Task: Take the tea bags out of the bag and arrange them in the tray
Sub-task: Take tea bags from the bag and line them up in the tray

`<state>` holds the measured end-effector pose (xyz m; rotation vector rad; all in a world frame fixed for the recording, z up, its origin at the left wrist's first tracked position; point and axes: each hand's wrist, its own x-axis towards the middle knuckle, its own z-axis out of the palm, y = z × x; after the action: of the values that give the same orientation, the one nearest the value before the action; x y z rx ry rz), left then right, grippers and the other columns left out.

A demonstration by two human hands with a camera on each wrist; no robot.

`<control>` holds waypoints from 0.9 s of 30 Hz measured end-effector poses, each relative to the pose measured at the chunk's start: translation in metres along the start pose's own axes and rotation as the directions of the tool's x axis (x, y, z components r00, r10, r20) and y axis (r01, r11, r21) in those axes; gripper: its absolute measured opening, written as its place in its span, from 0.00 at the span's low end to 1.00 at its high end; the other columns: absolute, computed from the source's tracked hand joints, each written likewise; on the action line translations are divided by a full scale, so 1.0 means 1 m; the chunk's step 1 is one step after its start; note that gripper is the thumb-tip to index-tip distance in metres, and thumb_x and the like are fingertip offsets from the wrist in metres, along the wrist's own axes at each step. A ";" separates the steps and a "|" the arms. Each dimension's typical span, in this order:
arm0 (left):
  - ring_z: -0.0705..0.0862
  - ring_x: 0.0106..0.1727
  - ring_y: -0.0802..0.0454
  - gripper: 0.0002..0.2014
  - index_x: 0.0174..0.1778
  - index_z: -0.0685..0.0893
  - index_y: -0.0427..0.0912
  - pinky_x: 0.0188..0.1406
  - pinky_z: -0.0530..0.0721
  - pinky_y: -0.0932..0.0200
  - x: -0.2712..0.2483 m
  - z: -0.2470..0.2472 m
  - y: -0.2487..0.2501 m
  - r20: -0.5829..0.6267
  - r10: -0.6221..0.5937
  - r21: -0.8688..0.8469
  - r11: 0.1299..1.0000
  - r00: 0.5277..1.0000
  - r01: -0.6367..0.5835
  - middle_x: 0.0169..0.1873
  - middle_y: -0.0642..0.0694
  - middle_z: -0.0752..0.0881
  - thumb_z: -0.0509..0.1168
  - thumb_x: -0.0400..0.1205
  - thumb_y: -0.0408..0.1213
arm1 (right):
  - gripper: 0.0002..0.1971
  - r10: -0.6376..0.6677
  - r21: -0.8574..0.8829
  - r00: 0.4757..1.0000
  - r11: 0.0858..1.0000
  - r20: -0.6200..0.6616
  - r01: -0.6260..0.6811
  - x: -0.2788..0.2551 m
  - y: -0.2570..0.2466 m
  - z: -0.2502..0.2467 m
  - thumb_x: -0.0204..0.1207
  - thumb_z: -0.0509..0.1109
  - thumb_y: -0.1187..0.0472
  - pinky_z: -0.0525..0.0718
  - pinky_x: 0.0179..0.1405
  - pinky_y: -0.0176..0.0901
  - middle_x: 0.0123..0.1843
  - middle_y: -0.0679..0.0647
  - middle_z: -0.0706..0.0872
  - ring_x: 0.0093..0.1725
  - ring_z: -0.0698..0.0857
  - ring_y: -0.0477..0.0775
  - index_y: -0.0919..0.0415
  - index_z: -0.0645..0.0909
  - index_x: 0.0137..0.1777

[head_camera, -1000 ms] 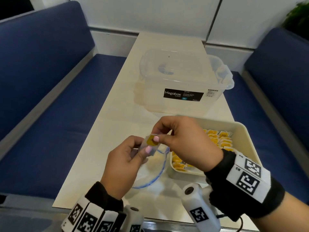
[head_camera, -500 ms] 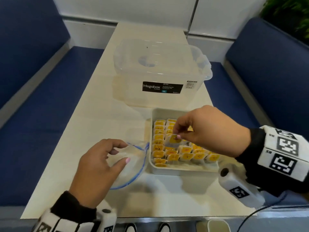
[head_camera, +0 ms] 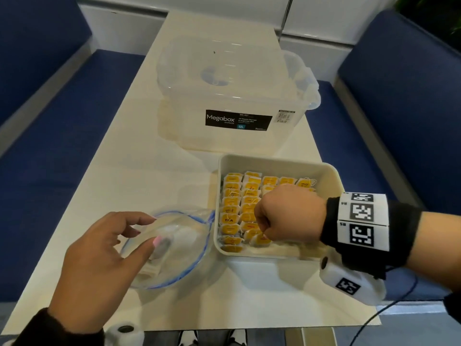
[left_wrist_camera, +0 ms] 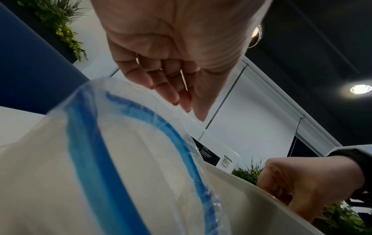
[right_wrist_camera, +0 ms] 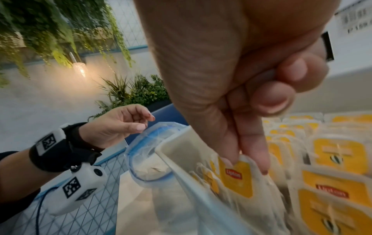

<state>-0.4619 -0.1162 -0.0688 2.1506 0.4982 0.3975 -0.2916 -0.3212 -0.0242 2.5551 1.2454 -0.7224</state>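
Observation:
A white tray holds rows of yellow-labelled tea bags. My right hand reaches down into the tray's near left part. There its thumb and fingers pinch a yellow tea bag standing on edge among the others. A clear zip bag with a blue seal lies open just left of the tray. My left hand hovers over its mouth with fingers loosely spread and holds nothing. The left wrist view shows those fingers above the blue seal.
A clear lidded Megabox storage box stands on the table behind the tray. Blue benches run along both sides of the pale table. A cable hangs off the table's near right corner.
My right hand has carried a tea bag from above the zip bag over into the tray and lowered it. My left hand let go and stayed over the bag.

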 end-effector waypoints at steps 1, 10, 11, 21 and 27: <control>0.77 0.46 0.74 0.12 0.40 0.81 0.59 0.39 0.75 0.77 0.000 0.000 -0.001 0.005 -0.003 0.002 1.000 1.000 0.003 0.42 0.76 0.80 0.75 0.70 0.38 | 0.04 0.004 -0.006 1.000 1.000 0.021 -0.003 0.004 0.000 0.001 0.72 0.67 0.59 0.76 0.30 0.37 0.35 0.48 0.82 0.37 0.79 0.52 0.51 0.83 0.39; 0.78 0.46 0.73 0.12 0.42 0.82 0.60 0.38 0.72 0.84 0.002 -0.002 -0.004 0.006 -0.050 0.034 0.998 0.999 0.049 0.44 0.75 0.80 0.75 0.70 0.39 | 0.04 -0.003 -0.035 0.997 0.999 0.073 0.006 0.027 0.003 0.011 0.72 0.68 0.57 0.67 0.24 0.36 0.33 0.50 0.81 0.35 0.78 0.53 0.54 0.83 0.38; 0.78 0.46 0.73 0.12 0.42 0.82 0.60 0.39 0.71 0.85 0.002 -0.002 -0.004 0.004 -0.057 0.030 0.998 0.998 0.057 0.44 0.74 0.80 0.75 0.70 0.39 | 0.05 -0.006 -0.033 0.997 0.999 0.076 0.009 0.029 0.003 0.011 0.72 0.69 0.56 0.67 0.24 0.36 0.33 0.50 0.80 0.35 0.78 0.53 0.55 0.84 0.38; 0.75 0.46 0.68 0.24 0.56 0.77 0.60 0.36 0.71 0.68 0.003 -0.014 -0.021 0.008 -0.092 0.223 0.971 0.996 0.088 0.46 0.61 0.77 0.75 0.69 0.35 | 0.09 0.006 0.088 0.994 0.996 -0.107 0.003 0.009 -0.013 -0.019 0.72 0.71 0.45 0.82 0.39 0.43 0.35 0.45 0.83 0.38 0.81 0.48 0.49 0.82 0.39; 0.80 0.35 0.61 0.15 0.50 0.80 0.61 0.32 0.69 0.73 0.002 -0.018 -0.028 0.092 -0.138 0.251 0.962 0.986 0.111 0.37 0.57 0.79 0.70 0.74 0.35 | 0.09 -0.064 0.295 0.935 0.939 -0.350 0.175 0.010 -0.088 -0.010 0.77 0.64 0.53 0.78 0.48 0.43 0.49 0.50 0.89 0.50 0.84 0.53 0.48 0.84 0.53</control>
<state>-0.4745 -0.0877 -0.0806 2.3480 0.6453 0.1527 -0.3521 -0.2556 -0.0185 2.9898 1.5092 -0.5665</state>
